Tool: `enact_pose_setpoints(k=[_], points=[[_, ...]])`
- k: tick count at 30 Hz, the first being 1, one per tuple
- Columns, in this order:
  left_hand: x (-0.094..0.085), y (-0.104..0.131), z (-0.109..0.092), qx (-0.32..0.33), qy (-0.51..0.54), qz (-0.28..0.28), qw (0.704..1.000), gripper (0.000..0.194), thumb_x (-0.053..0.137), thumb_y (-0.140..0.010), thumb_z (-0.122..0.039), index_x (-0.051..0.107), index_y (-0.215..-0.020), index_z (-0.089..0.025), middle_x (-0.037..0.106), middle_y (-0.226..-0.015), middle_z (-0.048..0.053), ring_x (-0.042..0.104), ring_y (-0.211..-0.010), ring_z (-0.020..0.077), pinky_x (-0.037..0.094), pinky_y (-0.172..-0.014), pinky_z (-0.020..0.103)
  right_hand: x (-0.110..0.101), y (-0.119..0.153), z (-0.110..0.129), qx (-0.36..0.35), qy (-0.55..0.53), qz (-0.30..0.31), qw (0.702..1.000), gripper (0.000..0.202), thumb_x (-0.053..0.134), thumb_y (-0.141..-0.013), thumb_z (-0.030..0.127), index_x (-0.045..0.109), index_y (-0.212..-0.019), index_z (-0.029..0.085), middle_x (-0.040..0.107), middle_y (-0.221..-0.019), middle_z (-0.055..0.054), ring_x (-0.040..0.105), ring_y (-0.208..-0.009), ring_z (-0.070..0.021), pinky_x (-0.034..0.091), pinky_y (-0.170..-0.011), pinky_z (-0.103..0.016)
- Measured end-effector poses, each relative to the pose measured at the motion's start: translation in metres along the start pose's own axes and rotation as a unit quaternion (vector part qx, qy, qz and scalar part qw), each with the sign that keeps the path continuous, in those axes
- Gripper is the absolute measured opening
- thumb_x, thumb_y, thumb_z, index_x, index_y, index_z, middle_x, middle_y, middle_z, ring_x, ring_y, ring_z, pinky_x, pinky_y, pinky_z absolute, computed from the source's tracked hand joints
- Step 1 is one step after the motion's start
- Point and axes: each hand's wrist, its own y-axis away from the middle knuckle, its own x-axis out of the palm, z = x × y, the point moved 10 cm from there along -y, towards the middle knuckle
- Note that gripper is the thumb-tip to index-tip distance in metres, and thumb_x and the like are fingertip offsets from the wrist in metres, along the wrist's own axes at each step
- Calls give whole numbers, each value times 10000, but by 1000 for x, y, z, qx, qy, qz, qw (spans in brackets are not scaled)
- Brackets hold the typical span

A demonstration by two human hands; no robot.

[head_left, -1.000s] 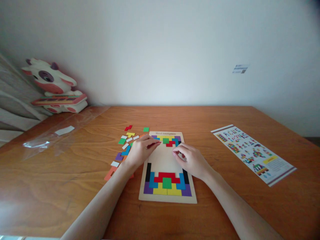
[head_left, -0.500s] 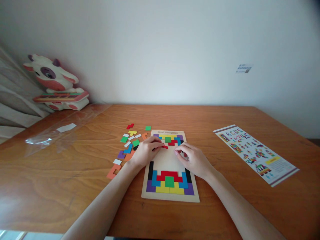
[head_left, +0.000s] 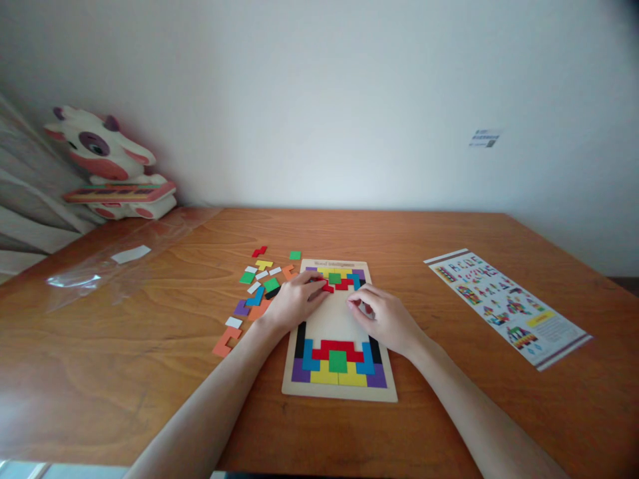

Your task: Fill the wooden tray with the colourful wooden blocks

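A wooden puzzle board [head_left: 339,394] lies on the table, with coloured pieces fitted along its top and bottom and bare wood between. My left hand [head_left: 299,297] rests over its upper left part, fingers closed on a red piece [head_left: 328,287] beside the upper pattern. At the board's right edge, my right hand [head_left: 382,313] hovers with thumb and fingertips pinched together; whether anything small is between them is hidden. Another red piece [head_left: 344,284] sits under the green square [head_left: 334,278] at the top. Red, blue, green, yellow, purple and black pieces form the lower pattern.
Loose pieces, among them an orange one [head_left: 227,340] and a purple one [head_left: 241,307], lie left of the board. A printed sheet [head_left: 504,303] lies on the right. A clear plastic bag [head_left: 100,266] and a cow toy keyboard [head_left: 120,173] are at the left back.
The red piece at my left fingertips has moved up and slightly left, nearer the upper pattern. My right hand has barely moved.
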Motion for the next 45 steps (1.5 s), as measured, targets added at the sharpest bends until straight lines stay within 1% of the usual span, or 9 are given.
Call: enact_pose_setpoints(k=[8, 15, 18, 22, 28, 32, 37, 41, 45], points=[[1, -5, -8, 37, -80, 28, 996, 212, 581, -952, -284, 766, -1005, -195, 715, -1083, 103, 645, -986, 253, 552, -882, 422, 2, 0, -3, 6, -5, 5, 1000, 98, 542, -935, 205, 624, -884, 220, 653, -868, -20, 558, -668, -132, 456, -662, -274], [-1, 1, -11, 42, -34, 50, 997, 242, 518, -986, -287, 727, -1075, -203, 756, -1053, 69, 683, -994, 222, 540, -878, 386, 0, 0, -2, 5, -4, 2, 1000, 95, 546, -931, 204, 635, -901, 216, 666, -877, -30, 579, -683, -140, 479, -670, -285], [1, 2, -11, 42, -26, 62, 997, 248, 513, -987, -286, 725, -1086, -207, 753, -1079, 71, 682, -1020, 226, 540, -898, 390, -3, 0, -1, -3, 2, -10, 1000, 113, 539, -937, 202, 646, -906, 221, 688, -903, -42, 629, -799, -174, 513, -755, -320], [1, 2, -12, 46, -23, 65, 997, 253, 510, -983, -278, 722, -1108, -216, 750, -1101, 75, 673, -1051, 235, 534, -937, 416, -4, -1, 2, -27, 19, -14, 999, 186, 521, -958, 202, 669, -1063, 246, 727, -1080, -59, 632, -1034, -229, 512, -922, -416], [3, 3, -7, 18, -22, 77, 997, 308, 502, -963, -226, 652, -1230, -193, 734, -1102, 107, 671, -1037, 253, 550, -914, 420, 8, 1, -4, -8, 80, 35, 996, 377, 459, -1003, 262, 563, -1365, 290, 704, -1217, -95, 580, -1192, -284, 440, -976, -532], [4, 4, 2, -12, -6, 71, 997, 408, 525, -917, -185, 561, -1324, -174, 727, -1128, 111, 666, -1071, 265, 551, -933, 420, 13, 3, -9, 21, 88, 61, 994, 431, 428, -1016, 285, 477, -1443, 310, 681, -1265, -101, 538, -1256, -307, 387, -987, -562], [5, 5, 5, -24, 15, 66, 997, 421, 526, -891, -159, 553, -1310, -175, 724, -1161, 95, 663, -1086, 268, 547, -955, 430, 16, 4, -10, 26, 77, 73, 994, 452, 372, -1032, 288, 413, -1480, 327, 676, -1279, -93, 518, -1272, -297, 362, -987, -546], [3, 5, 4, -25, 14, 62, 998, 411, 523, -886, -159, 560, -1294, -180, 721, -1157, 97, 665, -1077, 263, 550, -946, 418, 15, 4, -8, 14, 80, 59, 995, 454, 373, -1029, 299, 400, -1481, 330, 661, -1305, -95, 526, -1259, -300, 367, -980, -534], [-4, 3, 8, -33, -16, 55, 998, 403, 501, -884, -150, 569, -1280, -164, 706, -1157, 113, 657, -1077, 262, 548, -941, 408, 3, 2, -12, 18, 81, -3, 997, 444, 368, -1017, 266, 420, -1456, 307, 641, -1320, -106, 573, -1188, -297, 387, -956, -519]])
